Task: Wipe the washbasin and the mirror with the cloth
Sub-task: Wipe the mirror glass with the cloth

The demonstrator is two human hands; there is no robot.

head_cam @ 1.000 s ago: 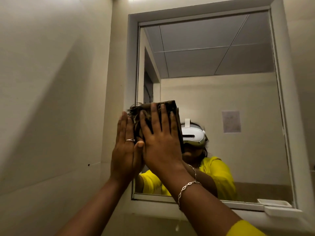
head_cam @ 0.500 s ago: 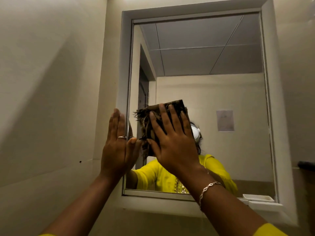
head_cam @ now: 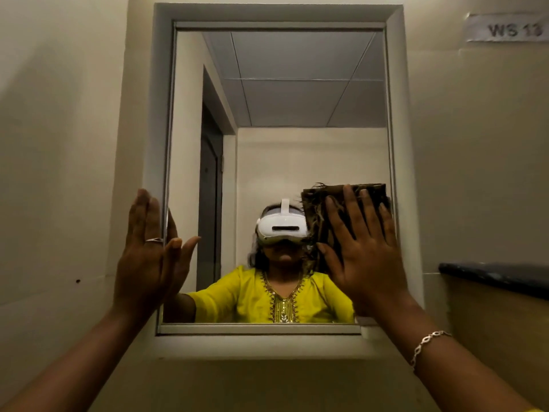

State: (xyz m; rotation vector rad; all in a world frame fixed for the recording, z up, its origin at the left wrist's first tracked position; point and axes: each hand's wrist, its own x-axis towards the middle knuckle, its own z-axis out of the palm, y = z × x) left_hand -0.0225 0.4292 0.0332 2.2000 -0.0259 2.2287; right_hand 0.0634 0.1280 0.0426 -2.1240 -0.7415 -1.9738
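Note:
A wall mirror (head_cam: pixel 297 93) in a pale frame fills the middle of the head view. My right hand (head_cam: pixel 367 257) presses a folded dark brown cloth (head_cam: pixel 320 200) with frayed edges flat against the glass near the mirror's right edge, fingers spread over it. My left hand (head_cam: pixel 145 251) rests flat and open on the left side of the frame, fingers pointing up, a ring on one finger. The washbasin is out of view.
The frame's lower ledge (head_cam: pixel 255 344) juts out below the glass. A dark counter edge (head_cam: pixel 493 278) sticks out at the right. A paper label (head_cam: pixel 508 28) is on the wall at the upper right. A plain wall closes in on the left.
My right hand has slid the cloth across the glass from the left part to the right edge. My left hand has stayed on the left frame. The view has turned to the right.

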